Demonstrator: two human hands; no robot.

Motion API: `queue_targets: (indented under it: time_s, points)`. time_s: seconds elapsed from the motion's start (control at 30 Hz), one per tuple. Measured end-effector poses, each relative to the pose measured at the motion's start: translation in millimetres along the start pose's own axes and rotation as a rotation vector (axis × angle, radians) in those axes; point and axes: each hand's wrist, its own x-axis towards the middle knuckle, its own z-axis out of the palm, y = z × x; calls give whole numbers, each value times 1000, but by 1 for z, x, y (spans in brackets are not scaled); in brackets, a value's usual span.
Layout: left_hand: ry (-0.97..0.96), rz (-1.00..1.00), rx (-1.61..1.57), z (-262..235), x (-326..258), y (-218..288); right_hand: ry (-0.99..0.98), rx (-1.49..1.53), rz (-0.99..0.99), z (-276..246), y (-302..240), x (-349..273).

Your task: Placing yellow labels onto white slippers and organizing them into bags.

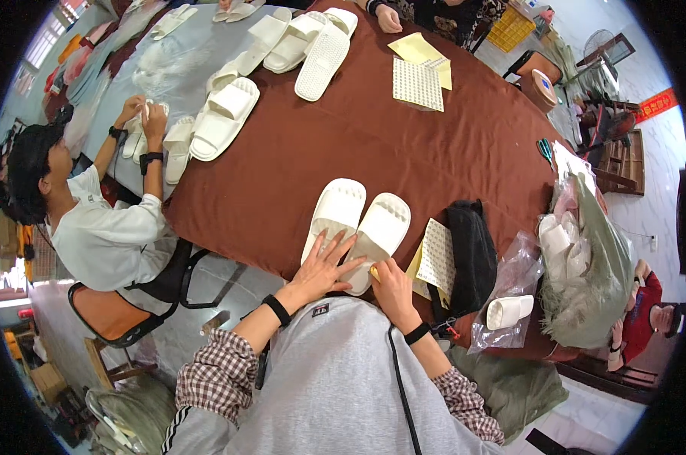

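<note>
A pair of white slide slippers lies side by side in front of me on the brown tablecloth [275,167]. My left hand [320,267] rests with spread fingers on the heel half of the left slipper [340,203], its fingertips reaching toward the right one. At the heel of the right slipper [386,221], the fingers of my right hand [394,292] are closed around a small yellow thing [374,272]. Only its tip shows, so its kind is unclear. The heel ends are partly hidden under my hands.
Right of the slippers lie sticker sheets [438,254], a black pouch [472,258] and a bagged slipper [509,312]. More slippers [225,119] stand at the far left, near a co-worker [104,220] handling slippers. Far off are other sheets [418,83]; scissors [545,149] lie at the right edge.
</note>
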Motion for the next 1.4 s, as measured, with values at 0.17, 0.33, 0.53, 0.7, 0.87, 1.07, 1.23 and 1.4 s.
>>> queue_targets:
  time_s: [0.17, 0.33, 0.53, 0.7, 0.87, 1.07, 1.23, 1.4]
  points:
    - [-2, -6, -1, 1, -1, 0, -11, 22, -1, 2, 2, 0]
    - [-19, -6, 18, 0, 1, 2, -59, 36, 24, 5, 7, -4]
    - [19, 15, 53, -1, 2, 3, -104, 145, 52, 1, 3, -12]
    - [8, -9, 57, -2, 1, 0, -135, 241, 38, -10, 0, -16]
    - [9, 14, 33, -2, 4, 1, 4, 335, 164, -10, 36, -33]
    - [29, 29, 20, -2, 4, 2, 223, 396, 491, -34, 78, -41]
    - [40, 37, 1, -3, 4, 2, 324, 417, 490, -50, 101, -43]
    - [31, 27, 5, -4, 4, 3, 186, 319, 390, -56, 102, -36]
